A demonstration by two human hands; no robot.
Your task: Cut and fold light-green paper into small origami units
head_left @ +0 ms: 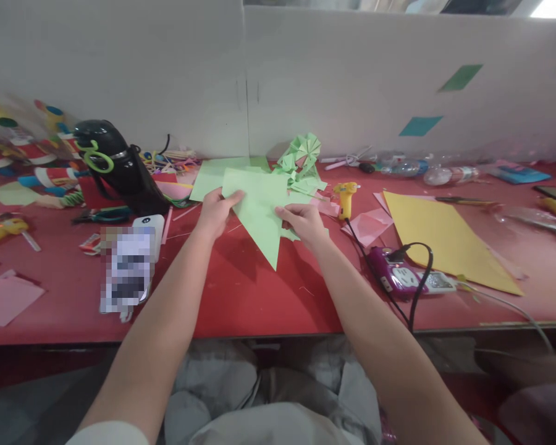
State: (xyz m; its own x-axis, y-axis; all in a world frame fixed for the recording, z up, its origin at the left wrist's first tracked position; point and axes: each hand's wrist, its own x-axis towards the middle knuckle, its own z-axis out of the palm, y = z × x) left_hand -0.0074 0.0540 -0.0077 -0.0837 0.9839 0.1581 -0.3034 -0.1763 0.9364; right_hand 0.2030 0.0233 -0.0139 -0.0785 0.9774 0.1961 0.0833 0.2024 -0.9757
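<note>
A light green sheet of paper (pixel 258 201) is held up over the red table, its pointed lower corner hanging toward me. My left hand (pixel 217 213) pinches its left edge, thumb on top. At the right edge, my right hand (pixel 302 221) grips the same sheet between thumb and fingers. Behind it, another green sheet (pixel 209 174) lies flat on the table. Folded green paper pieces (pixel 301 162) are heaped against the white partition, just beyond my right hand.
A yellow glue gun (pixel 346 199) stands right of my hands, its cord running to a purple power strip (pixel 395 272). Yellow paper (pixel 440 238) covers the right side. On the left are a black bottle (pixel 120 167), a phone (pixel 132 262) and pliers (pixel 104 215).
</note>
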